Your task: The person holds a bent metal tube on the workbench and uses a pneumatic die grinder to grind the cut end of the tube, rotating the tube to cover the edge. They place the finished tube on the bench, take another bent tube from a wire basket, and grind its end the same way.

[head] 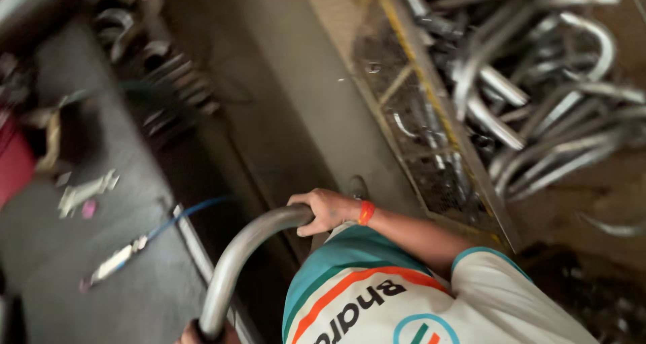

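Right hand (328, 210) is gripping bent metal tube (235, 260) end, left hand (202, 334) is clasping its lower end w/ pipe pile (538, 81) at 2 o'clock.

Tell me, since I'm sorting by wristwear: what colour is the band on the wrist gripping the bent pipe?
Orange band, clearest in the head view.

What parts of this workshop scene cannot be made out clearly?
- Head view: left hand is cut off by the bottom edge, at the bent pipe's lower end.
- Right hand's fingers wrap behind the pipe.
- Pile of bent pipes: motion-blurred.
- Scraps on the grey surface: blurred.
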Motion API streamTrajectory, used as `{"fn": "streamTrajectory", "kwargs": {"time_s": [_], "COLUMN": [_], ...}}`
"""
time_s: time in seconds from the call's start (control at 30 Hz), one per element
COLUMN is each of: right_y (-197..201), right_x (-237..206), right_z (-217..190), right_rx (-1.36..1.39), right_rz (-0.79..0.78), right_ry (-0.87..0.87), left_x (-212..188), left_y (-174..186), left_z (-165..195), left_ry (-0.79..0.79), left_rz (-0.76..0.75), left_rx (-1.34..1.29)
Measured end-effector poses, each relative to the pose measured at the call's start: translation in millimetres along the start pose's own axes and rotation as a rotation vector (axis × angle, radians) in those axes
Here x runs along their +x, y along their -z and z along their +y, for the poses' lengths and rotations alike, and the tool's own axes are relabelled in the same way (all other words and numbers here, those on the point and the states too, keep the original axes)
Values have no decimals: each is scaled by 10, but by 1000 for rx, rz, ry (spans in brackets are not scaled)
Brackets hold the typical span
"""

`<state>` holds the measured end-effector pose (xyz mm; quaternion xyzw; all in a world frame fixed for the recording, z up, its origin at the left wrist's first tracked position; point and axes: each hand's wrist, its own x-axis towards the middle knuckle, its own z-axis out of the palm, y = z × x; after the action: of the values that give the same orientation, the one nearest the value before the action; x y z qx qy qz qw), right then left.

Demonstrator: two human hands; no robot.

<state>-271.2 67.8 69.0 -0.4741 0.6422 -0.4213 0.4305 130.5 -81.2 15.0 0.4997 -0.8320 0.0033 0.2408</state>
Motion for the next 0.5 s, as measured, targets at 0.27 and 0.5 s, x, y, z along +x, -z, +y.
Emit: {"fn": "streamTrajectory", "kwargs": {"time_s": [0.27, 0.5], "right_y": [965, 796], "right_x": [-1365, -2717], "right_z": [387, 669], "right_rx": [368, 591], "right_rz": [239, 640], "right_ry": [-137, -84], "left_x": [842, 1414], "left_y": [-674, -237], "left_z": [1101, 3495], "left_ry": [-491, -1026], "left_rz": [-32, -269], "left_rx": [-224, -91]}}
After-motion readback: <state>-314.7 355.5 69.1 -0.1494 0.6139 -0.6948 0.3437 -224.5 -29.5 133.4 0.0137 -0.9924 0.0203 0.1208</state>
